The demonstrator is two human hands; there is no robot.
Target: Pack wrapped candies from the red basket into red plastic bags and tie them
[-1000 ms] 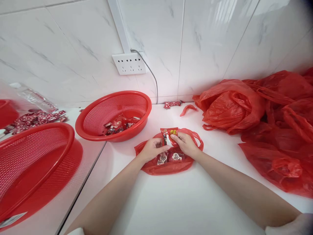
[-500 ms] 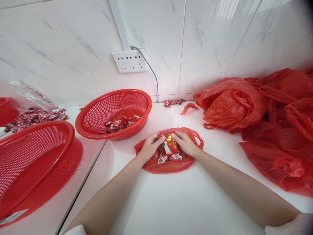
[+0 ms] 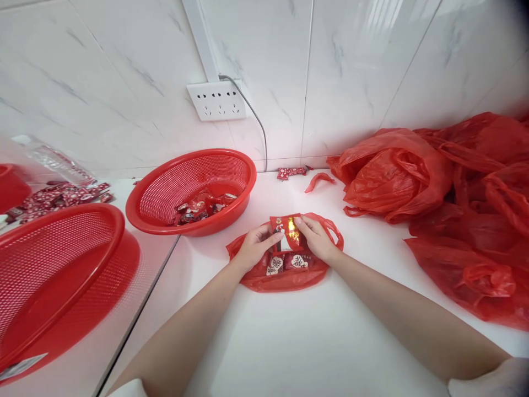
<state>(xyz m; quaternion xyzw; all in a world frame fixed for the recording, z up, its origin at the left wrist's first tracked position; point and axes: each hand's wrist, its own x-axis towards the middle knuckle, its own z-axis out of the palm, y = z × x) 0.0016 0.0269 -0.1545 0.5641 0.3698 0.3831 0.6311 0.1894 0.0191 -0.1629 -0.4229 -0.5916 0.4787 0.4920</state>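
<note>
Between my two hands is a red packet (image 3: 286, 234) with a shiny gold patch and a white patch, tilted up above a red plastic bag (image 3: 285, 284). My left hand (image 3: 257, 246) grips its left side, thumb across the front. On the opposite side my right hand (image 3: 314, 236) pinches the upper right edge; the fingers behind the packet are hidden. Below it, dark red packets (image 3: 298, 260) with white labels and dark characters lie in the bag. One bag handle loops out to the right of my right hand.
A red mesh basket (image 3: 140, 207) behind my left hand holds several red packets. A second red basket (image 3: 118, 226) stands at the left, near a pile of patterned sachets (image 3: 61, 196). Crumpled red bags (image 3: 397, 171) fill the right side. Small sachets (image 3: 291, 172) lie by the wall.
The red packet has risen slightly and turned more upright, showing more of its front and of the labels below. My right hand has shifted up a little with it.
</note>
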